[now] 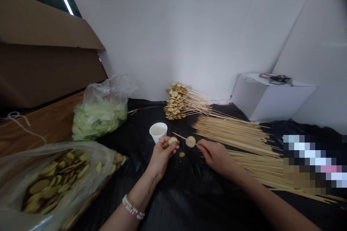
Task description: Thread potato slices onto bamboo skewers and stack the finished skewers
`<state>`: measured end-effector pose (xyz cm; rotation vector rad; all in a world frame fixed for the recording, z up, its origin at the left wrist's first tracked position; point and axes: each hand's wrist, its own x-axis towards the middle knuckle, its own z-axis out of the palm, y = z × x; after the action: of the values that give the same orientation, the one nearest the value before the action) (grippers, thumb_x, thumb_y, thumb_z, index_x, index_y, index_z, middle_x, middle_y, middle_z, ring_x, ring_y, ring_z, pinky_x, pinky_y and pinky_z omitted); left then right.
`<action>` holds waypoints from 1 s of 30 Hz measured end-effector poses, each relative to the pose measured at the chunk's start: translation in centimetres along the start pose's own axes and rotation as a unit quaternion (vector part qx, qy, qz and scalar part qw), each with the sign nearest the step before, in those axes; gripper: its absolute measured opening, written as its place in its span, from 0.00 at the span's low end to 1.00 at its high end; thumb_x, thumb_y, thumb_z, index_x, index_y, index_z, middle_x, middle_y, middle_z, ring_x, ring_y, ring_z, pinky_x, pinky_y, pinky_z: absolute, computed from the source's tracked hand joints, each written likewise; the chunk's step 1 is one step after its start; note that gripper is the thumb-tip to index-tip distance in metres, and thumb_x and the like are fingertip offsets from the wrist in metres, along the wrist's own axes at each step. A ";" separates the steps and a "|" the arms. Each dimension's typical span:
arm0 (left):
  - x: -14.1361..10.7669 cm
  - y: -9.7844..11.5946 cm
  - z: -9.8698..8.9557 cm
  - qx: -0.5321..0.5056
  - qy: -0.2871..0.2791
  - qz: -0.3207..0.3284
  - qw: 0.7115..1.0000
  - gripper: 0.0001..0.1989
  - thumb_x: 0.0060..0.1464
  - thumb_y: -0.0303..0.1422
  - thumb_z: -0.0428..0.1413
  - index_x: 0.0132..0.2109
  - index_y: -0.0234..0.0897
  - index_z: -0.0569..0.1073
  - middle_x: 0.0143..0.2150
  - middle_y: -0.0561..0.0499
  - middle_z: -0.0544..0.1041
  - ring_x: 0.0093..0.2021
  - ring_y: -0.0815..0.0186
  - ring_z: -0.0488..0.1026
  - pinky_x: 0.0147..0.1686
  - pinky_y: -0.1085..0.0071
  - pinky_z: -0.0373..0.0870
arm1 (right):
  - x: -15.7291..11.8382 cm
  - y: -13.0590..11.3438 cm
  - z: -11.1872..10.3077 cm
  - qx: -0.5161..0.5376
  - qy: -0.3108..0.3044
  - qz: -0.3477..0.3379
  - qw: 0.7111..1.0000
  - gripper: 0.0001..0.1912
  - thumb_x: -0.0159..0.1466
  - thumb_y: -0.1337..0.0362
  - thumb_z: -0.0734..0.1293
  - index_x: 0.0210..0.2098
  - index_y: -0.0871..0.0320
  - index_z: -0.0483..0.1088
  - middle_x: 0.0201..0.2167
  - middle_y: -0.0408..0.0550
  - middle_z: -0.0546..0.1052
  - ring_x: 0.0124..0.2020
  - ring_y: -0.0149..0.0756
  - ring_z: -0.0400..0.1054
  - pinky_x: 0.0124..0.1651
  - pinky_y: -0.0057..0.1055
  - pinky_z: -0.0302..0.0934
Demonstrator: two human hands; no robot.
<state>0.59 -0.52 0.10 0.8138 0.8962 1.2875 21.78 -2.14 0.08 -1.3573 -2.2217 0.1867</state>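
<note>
Pinched in the fingers of my left hand (164,151) is a round pale slice (172,140). My right hand (215,155) grips a thin wooden skewer (179,135), which points left and slightly upward. One round slice (190,142) is threaded on that skewer, between its tip and my right fingers. The held slice is just below the skewer's tip, apart from it. A small slice piece (181,154) lies on the black sheet (173,202) below. Just behind my left hand stands a white paper cup (158,130).
A pile of skewered slices (175,103) lies at the back. Bare skewers (235,133) spread to the right. At left are an open bag of slices (51,184), a bag of pale green pieces (100,115) and a cardboard box (48,68). A white box (273,97) stands back right.
</note>
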 end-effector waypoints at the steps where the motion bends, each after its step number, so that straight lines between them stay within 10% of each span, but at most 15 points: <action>1: 0.0 0.0 0.0 -0.008 0.000 0.000 1.000 0.15 0.39 0.28 0.68 0.34 0.32 0.72 0.33 0.49 0.78 0.29 0.74 0.73 0.27 0.82 0.68 | 0.0 0.0 0.0 0.000 -0.001 0.000 1.000 0.14 0.69 0.62 0.53 0.37 0.56 0.68 0.30 0.46 0.75 0.32 0.35 0.69 0.35 0.29 0.55; 13: 0.5 -0.1 -0.3 -0.096 0.009 -0.066 0.993 0.03 0.55 0.24 0.57 0.38 0.31 0.74 0.38 0.45 0.78 0.36 0.69 0.76 0.36 0.76 0.75 | 0.0 0.2 0.1 0.011 -0.020 -0.029 0.999 0.15 0.69 0.63 0.54 0.39 0.56 0.72 0.34 0.47 0.77 0.36 0.35 0.70 0.38 0.28 0.57; 30: 1.2 0.2 -0.7 -0.206 0.106 -0.115 0.966 0.04 0.55 0.21 0.55 0.35 0.30 0.74 0.30 0.48 0.76 0.25 0.74 0.73 0.22 0.83 0.72 | 0.0 0.7 -0.6 0.010 -0.018 -0.033 0.999 0.14 0.67 0.65 0.56 0.36 0.55 0.73 0.32 0.47 0.78 0.34 0.35 0.71 0.37 0.29 0.58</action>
<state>-0.11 0.67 -0.13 0.2410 0.8236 1.3093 22.60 -1.94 0.31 -1.2768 -2.2847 0.2117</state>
